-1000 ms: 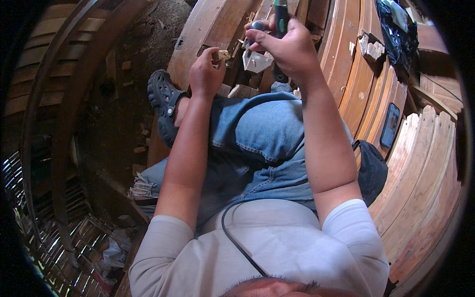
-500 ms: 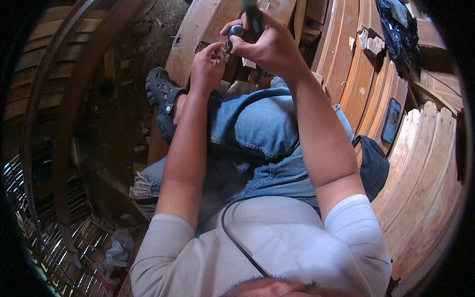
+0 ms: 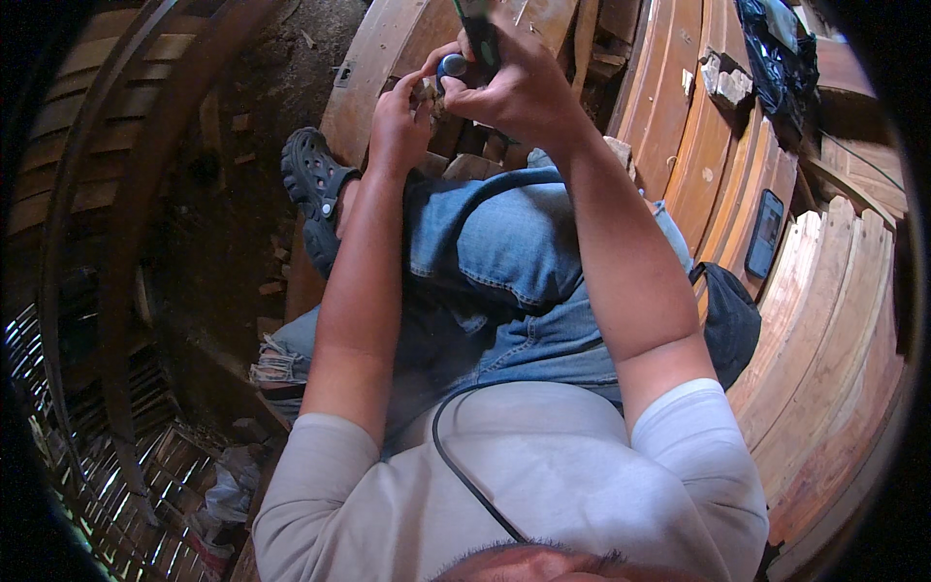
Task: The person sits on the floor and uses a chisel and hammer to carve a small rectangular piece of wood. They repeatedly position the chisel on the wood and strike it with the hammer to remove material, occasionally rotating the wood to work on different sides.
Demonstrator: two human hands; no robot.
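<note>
Both hands are close together at the top middle, beyond my knees. In my right hand [image 3: 514, 87] is a dark black-and-green hand tool [image 3: 479, 37]; its exact kind I cannot make out. A blue round part with a silver cap [image 3: 452, 66] shows beside the right thumb, at the near side of the tool. My left hand [image 3: 400, 121] has its fingers closed around a small pale, rough piece [image 3: 423, 94], wood-like in colour. The tool's blue part meets or nearly meets this piece. Fingers hide most of it and the contact point.
Reddish-brown wooden boards [image 3: 669, 184] lie under and right of my legs. A phone [image 3: 765, 233] rests on them, near a dark cap-like cloth item [image 3: 729, 320]. A black plastic bag [image 3: 779, 58] and a broken wood chunk [image 3: 725, 83] are at upper right. Curved wooden slats [image 3: 844, 301] stand at right.
Both hands have shifted slightly left, with the tool and the small piece still in them. The left fingers now reach higher around the piece, toward the tool.
</note>
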